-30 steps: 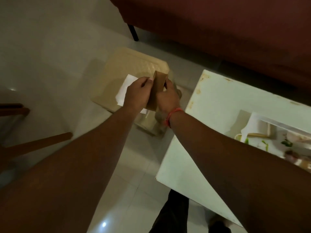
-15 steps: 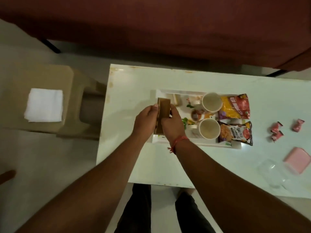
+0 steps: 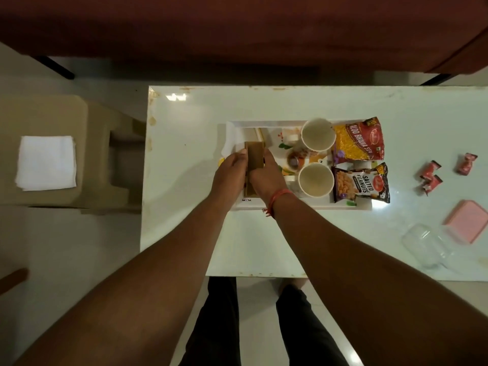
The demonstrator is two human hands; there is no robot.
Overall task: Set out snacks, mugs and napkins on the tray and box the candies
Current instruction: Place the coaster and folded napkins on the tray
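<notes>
So the brown napkin holder [image 3: 254, 157], held over the stool a second ago, is now above the tray's [image 3: 303, 204] left end, left hand [image 3: 231, 175] and right hand [image 3: 266, 178] both gripping it. Mugs [image 3: 315, 180] sit just right.
</notes>
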